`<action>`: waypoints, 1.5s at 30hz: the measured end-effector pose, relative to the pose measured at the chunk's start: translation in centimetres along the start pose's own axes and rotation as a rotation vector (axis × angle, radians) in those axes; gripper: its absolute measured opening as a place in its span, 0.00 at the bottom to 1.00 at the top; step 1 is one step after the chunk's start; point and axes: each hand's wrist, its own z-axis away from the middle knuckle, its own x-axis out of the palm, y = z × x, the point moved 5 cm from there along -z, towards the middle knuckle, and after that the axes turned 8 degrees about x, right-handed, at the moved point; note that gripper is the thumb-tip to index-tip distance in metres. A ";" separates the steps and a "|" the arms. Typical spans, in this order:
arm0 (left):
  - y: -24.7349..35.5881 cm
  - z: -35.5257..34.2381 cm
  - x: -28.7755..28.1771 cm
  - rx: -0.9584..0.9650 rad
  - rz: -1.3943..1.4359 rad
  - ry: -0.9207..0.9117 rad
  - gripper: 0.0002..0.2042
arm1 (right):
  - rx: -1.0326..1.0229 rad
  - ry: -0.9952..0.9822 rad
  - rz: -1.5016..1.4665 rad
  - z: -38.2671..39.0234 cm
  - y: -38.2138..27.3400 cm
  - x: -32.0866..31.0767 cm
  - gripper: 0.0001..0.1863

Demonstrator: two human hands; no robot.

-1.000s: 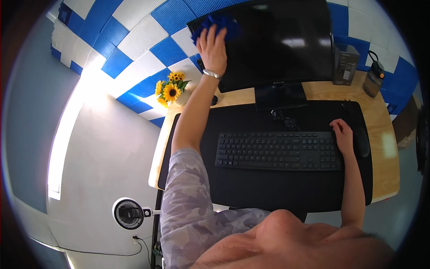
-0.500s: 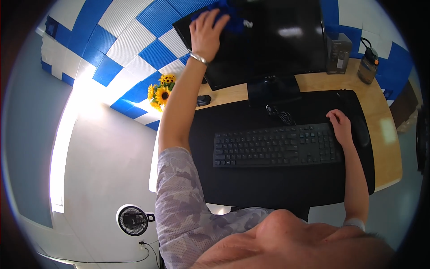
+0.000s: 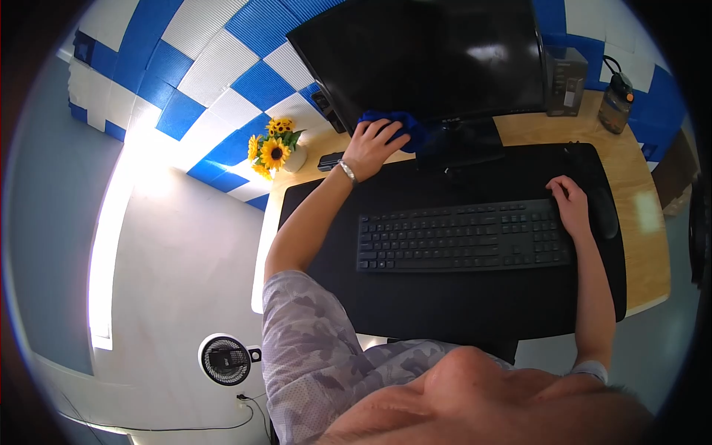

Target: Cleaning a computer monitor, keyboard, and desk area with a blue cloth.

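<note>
- Apparently wiping along lower edge of monitor (image 3: 415, 63) with left hand (image 3: 369, 150).
- Holding cloth (image 3: 417, 132) under spread, bent fingers; cannot tell how firmly.
- Locating cloth at monitor's lower left edge, just left of stand (image 3: 463, 146).
- Resting right hand (image 3: 571, 202), loosely curled around nothing visible, by right end of keyboard (image 3: 460, 237).
- Next, judged to call for flat, even slide along edge, without bumping stand.
- Looking bunched, soft, deep blue, cloth partly hidden by fingers.

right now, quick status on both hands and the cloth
Left hand on blue cloth, at lower edge of monitor. Right hand by right end of keyboard. Stand close on cloth's right.
</note>
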 end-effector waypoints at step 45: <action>9.0 -25.4 4.2 0.126 0.006 0.215 0.25 | 0.053 0.022 -0.020 0.0 -0.3 0.1 0.08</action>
